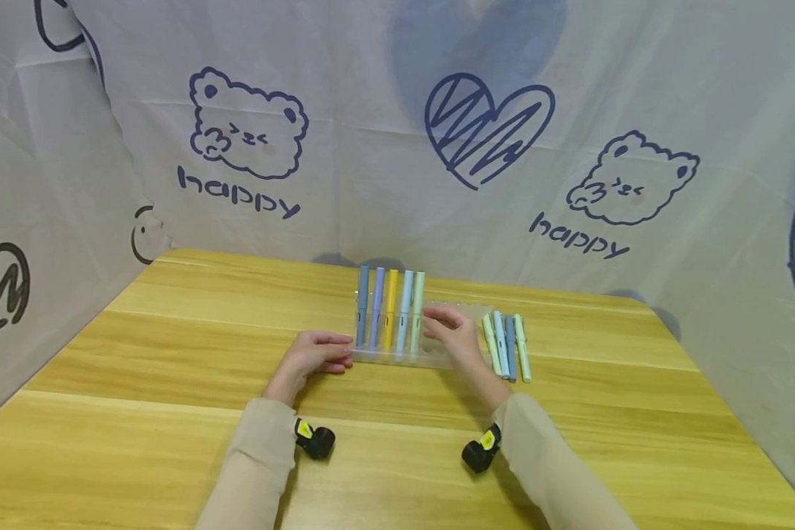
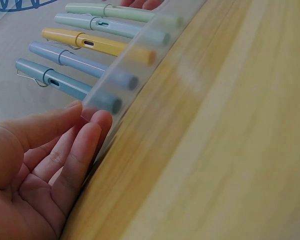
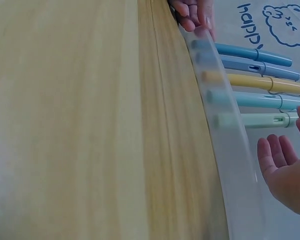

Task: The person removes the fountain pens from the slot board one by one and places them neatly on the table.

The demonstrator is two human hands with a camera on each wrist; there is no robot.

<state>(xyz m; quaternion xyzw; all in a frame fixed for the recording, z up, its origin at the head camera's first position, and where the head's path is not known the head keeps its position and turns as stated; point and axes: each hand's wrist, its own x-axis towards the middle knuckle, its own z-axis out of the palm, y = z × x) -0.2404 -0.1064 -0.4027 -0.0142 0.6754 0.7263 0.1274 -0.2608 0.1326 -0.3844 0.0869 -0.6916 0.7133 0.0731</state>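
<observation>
Left hand (image 1: 313,355) pinches left end of clear rack (image 1: 437,361); right hand (image 1: 456,336), loosely open, beside rightmost racked green pen (image 1: 418,303).

Head view: moderately bright and diffusely lit, with soft shadows beside the sleeves (image 1: 252,449) on the wooden surface (image 1: 397,471) and gentle tonal shading across the printed cloth (image 1: 371,147); slightly softened in fine detail at the standing pens (image 1: 392,291). Left wrist view: dimmer, with a pale patch of glare on the surface near the translucent rack (image 2: 142,43), blurred wood grain, and hazy pen ends behind frosted plastic. Right wrist view: likewise dim and muted, with cool whitish sheen at the left margin and smeared grain.
</observation>
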